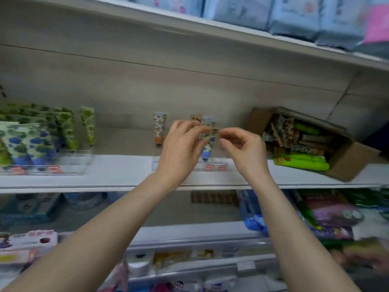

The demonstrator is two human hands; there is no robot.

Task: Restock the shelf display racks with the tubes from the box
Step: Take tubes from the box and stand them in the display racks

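Observation:
Both hands are raised in front of the middle shelf (126,171). My left hand (181,144) and my right hand (242,144) pinch the top of a patterned tube with a blue cap (207,142), which stands cap down in a clear display rack (210,166). Another tube with an orange cap (159,127) stands upright in the same rack to the left. A brown cardboard box (347,159) on the shelf at the right holds several tubes (301,142), green and brown ones. The image is blurred, so the tube's print is unclear.
A second clear rack (48,165) at the left holds several green and blue patterned tubes. Pale blue packs fill the top shelf (294,13). Lower shelves carry assorted packaged goods (328,209). Red price labels (216,167) sit on the rack fronts.

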